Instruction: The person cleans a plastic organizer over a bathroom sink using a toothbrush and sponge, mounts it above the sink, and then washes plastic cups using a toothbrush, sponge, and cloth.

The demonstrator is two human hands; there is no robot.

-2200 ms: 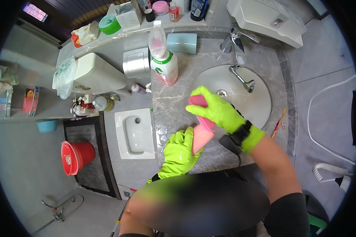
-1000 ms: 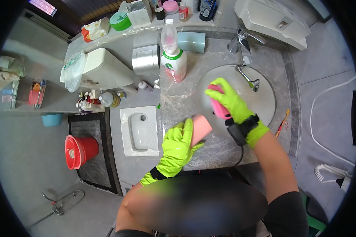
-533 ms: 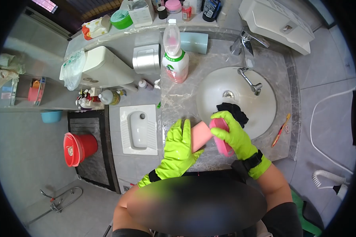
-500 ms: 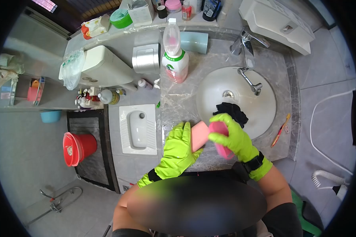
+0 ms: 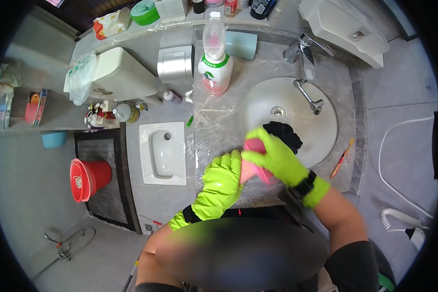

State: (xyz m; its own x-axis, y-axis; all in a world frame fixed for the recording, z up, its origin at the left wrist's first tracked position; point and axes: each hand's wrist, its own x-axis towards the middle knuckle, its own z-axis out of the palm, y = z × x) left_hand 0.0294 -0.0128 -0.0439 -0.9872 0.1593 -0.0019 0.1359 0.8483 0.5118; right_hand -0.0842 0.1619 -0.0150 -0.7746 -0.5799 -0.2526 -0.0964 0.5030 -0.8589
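My left hand (image 5: 220,177), in a lime-green glove, is closed on a salmon-pink block (image 5: 247,170) near the counter's front edge. My right hand (image 5: 280,158), gloved alike, grips a brighter pink oval object (image 5: 254,145) from above. That object is pressed against or overlaps the block, partly covered by my fingers and blurred, so its exact kind is unclear. Just beyond my right hand, a crumpled black cloth (image 5: 283,136) lies in the white sink basin (image 5: 258,100).
A chrome faucet (image 5: 306,58) stands behind the basin. A white spray bottle (image 5: 215,73) with pink liquid is at the counter's back left. A toothbrush (image 5: 343,158) lies at right. Left are a squat toilet (image 5: 161,153) and red buckets (image 5: 92,180).
My right hand has moved left, bringing the bright pink object over to the salmon-pink block, where the two now overlap. The whole view has shifted slightly.
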